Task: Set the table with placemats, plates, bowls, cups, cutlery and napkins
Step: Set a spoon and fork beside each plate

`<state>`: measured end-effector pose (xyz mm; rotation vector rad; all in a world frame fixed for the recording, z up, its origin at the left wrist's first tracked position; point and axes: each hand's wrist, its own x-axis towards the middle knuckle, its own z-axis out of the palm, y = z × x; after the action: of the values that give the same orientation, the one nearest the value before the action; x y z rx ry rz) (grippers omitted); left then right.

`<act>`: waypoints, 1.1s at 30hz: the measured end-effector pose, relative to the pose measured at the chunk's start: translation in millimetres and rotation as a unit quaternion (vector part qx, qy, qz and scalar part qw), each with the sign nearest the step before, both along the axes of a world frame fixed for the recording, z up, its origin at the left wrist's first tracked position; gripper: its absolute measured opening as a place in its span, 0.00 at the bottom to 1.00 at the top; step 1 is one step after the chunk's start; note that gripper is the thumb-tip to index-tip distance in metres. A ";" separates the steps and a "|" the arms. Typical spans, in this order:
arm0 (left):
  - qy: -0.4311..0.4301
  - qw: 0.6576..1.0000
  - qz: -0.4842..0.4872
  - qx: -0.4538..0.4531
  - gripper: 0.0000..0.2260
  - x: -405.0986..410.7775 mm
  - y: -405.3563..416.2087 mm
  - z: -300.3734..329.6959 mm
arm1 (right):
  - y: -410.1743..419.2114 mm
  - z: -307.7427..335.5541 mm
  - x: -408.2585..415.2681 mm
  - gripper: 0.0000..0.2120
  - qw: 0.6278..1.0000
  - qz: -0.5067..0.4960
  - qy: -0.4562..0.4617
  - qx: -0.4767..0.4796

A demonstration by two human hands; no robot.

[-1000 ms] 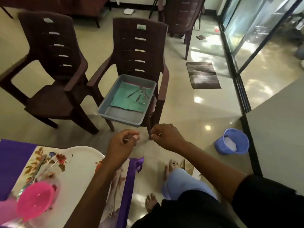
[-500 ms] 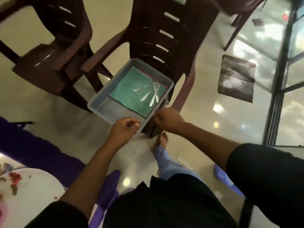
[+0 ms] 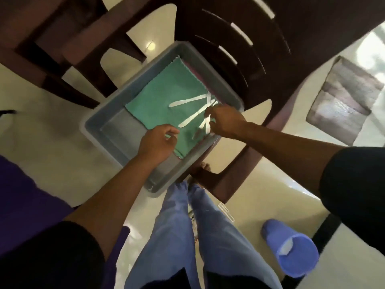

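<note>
- Head view is looking straight down at a dark brown chair (image 3: 239, 49) that is carrying a grey tub (image 3: 108, 126) on its seat; I am standing right against it, both arms reaching in.
- Second brown chair (image 3: 52, 38) is sitting to the left of it; a purple table edge (image 3: 23, 197) is showing at lower left, a blue bucket (image 3: 291, 251) on the floor at lower right, a floor mat (image 3: 343, 97) at far right.
- Green napkin (image 3: 166, 97) is lying flat in the tub, covering most of the bottom, with something pinkish peeking out under its far edge; too little showing to name it.
- Cutlery (image 3: 187, 101) is lying loose on top of the napkin, several pale pieces fanned and crossing at the right end; blurred, so I am not calling which are knives, forks or spoons.
- Right hand (image 3: 225, 124) is sitting over the crossed ends by the tub's right wall, fingers curled onto one piece; it looks like a pinch on the cutlery, though motion blur is hiding the exact contact.
- Left hand (image 3: 158, 142) is hovering above the napkin's near edge, fingers loosely curled, nothing visibly held; I cannot tell if the tips are touching the cloth.
- Step in hand, my read: picking cutlery out for the table.
- Doing it well: I am wanting the right hand gathering the handles where they cross, so the set comes up as one bundle and not one piece dragging the rest.
- Left hand should be pinning the napkin so it is not lifting along.
- Risk: slick pieces slipping out of a shallow pinch.
</note>
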<state>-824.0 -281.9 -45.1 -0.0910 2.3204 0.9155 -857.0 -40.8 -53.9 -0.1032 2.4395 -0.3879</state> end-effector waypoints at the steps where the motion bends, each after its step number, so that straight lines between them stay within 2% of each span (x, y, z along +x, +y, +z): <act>1: -0.002 1.000 0.002 -0.002 0.09 -7.0 0.3 -11.5 | 3.3 -13.6 -11.4 0.20 1.000 0.008 -0.005 0.012; 4: -0.015 1.000 0.006 0.013 0.09 -24.1 4.7 -42.7 | 7.2 -44.9 -38.0 0.22 0.998 0.032 -0.026 0.036; 8: -0.035 0.999 0.004 0.030 0.09 -45.5 11.1 -71.4 | 11.2 -80.6 -62.1 0.21 0.986 0.155 0.000 0.059; 15: -0.061 0.996 0.037 0.057 0.09 -61.0 14.1 -94.5 | 18.6 -104.2 -87.0 0.14 0.934 0.342 0.056 0.090; 19: -0.068 0.994 0.061 0.055 0.10 -65.8 12.2 -97.7 | 23.4 -103.5 -93.9 0.15 0.908 0.411 0.032 0.080; 23: -0.075 0.994 0.060 0.044 0.10 -69.0 9.9 -103.2 | 28.8 -102.1 -97.4 0.13 0.897 0.432 0.066 0.066; 33: -0.067 0.992 0.099 0.033 0.11 -63.9 13.5 -113.4 | 35.0 -113.8 -86.7 0.12 0.913 0.387 0.127 0.024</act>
<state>-887.9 -268.4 -158.5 -0.3507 2.1818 1.0494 -943.6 -5.8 -167.7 -1.1151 2.4106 0.0511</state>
